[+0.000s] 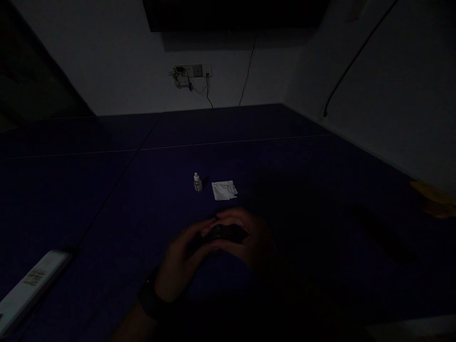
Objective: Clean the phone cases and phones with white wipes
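Note:
In the dim light, both my hands are curled around a small dark, glossy object point(228, 232); its kind cannot be made out. My left hand point(185, 256), with a black watch point(151, 293) on the wrist, grips the object's left side. From the right, my right hand point(249, 235) closes on it, its fingers over the far edge and its thumb along the near one. Just beyond the hands a white folded cloth or tissue point(223, 190) lies flat. To the left of that stands a small clear bottle point(198, 184) with a white cap, upright.
A white power strip or long box point(33, 287) lies at the near left of the dark blue surface point(117, 228). On the right are a dark flat object point(383, 232) and an orange-yellow cloth-like thing point(434, 197). Wall sockets point(194, 71) with cords are at the back, below a dark screen point(235, 14).

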Tool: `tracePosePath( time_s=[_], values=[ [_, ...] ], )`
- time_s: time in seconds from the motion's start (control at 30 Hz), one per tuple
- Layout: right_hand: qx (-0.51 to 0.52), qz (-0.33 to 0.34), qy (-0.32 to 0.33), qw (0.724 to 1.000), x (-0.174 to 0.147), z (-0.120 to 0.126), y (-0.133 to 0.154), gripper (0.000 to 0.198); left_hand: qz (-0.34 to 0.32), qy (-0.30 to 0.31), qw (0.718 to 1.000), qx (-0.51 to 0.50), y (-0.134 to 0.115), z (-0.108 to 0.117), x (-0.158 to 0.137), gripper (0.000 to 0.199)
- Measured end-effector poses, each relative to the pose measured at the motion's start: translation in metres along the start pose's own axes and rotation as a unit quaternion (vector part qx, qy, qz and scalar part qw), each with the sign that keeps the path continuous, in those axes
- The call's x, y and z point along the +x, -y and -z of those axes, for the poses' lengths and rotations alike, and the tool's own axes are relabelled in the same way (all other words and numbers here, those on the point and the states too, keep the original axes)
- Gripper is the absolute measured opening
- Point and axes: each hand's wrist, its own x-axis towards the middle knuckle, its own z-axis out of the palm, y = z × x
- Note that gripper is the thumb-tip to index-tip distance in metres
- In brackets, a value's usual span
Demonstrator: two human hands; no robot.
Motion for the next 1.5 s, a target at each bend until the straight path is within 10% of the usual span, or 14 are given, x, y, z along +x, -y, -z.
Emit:
tracePosePath(
  time_s=[0.17,0.63,1.07,1.5],
  values=[
    [-0.007,-0.027,-0.149,0.988,-0.005,-0.006,-0.013,0.038,0.005,-0.067,0.997,-0.047,0.015,-0.017,-0.003,0.027],
    [-0.085,0.003,-0.093,0.992,-0.012,-0.015,-0.014,0.008,-0.096,-0.042,0.988,0.109,0.016,-0.017,-0.017,0.015],
    [0.009,-0.017,-0.114,0.993,-0.02,-0.007,-0.038,0.017,0.014,-0.11,0.986,-0.123,0.038,-0.018,-0.026,0.033],
    [0.026,0.01,-0.076,0.997,-0.015,-0.016,-0.034,0.017,-0.022,-0.075,0.996,-0.052,0.02,-0.019,-0.018,0.027]
  ],
)
